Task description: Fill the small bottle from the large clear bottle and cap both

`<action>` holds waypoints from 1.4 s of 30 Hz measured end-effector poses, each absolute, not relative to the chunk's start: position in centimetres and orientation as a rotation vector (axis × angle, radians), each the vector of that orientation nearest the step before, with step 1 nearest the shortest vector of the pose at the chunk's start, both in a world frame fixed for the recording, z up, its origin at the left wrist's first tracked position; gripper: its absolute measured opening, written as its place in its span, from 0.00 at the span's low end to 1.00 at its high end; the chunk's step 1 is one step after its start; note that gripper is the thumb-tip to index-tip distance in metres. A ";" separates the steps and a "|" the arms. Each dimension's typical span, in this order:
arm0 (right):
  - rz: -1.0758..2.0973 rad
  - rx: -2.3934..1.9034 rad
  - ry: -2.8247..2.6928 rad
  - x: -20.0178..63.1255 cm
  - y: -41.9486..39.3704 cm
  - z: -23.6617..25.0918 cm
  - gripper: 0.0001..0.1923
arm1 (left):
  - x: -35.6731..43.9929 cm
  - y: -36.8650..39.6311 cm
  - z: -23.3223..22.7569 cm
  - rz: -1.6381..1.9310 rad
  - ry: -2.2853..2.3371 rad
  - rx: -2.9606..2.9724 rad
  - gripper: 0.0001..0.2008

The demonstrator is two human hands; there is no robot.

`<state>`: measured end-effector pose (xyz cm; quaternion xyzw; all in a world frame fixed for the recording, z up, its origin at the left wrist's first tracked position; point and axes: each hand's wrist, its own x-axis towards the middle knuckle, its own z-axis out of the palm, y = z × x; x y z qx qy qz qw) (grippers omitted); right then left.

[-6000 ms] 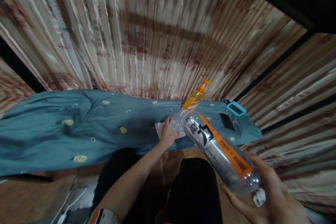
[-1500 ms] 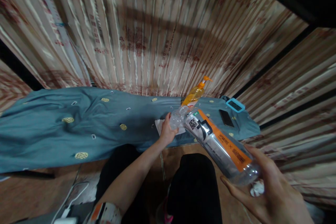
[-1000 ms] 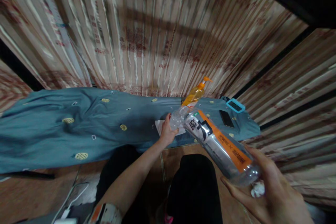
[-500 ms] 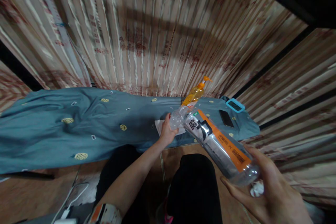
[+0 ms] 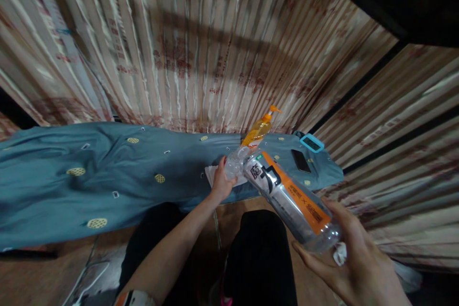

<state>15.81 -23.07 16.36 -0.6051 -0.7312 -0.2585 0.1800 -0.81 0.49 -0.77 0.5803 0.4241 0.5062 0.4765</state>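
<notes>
The right hand (image 5: 353, 260) cups the base of the tilted bottle (image 5: 287, 193), whose neck slants up-left to, seemingly, a small clear container (image 5: 232, 166) gripped by the left hand (image 5: 221, 182).

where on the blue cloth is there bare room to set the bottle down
Broad bare stretch of blue cloth left of the left hand. Crowded at the right end: white paper, pump bottle, phone, blue-framed device.

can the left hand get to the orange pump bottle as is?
Probably not without letting go first. The left hand grips a small clear bottle on the blue cloth. The orange pump bottle stands just beyond, with the tilted large bottle partly across the way.
</notes>
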 end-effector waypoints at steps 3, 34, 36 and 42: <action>-0.733 -1.730 -2.054 15.7 -23.2 16.4 0.36 | -0.8 0.6 -1.0 1.241 1.027 1.429 0.43; -0.734 -1.713 -2.132 16.5 -23.4 16.3 0.39 | -0.8 -0.1 0.2 1.222 1.047 1.365 0.43; -0.723 -1.709 -2.121 16.3 -23.3 16.4 0.40 | -0.9 -0.2 0.4 1.216 1.042 1.378 0.42; -0.756 -1.710 -2.113 16.3 -23.4 16.6 0.40 | -1.0 -0.3 0.7 1.198 1.053 1.377 0.40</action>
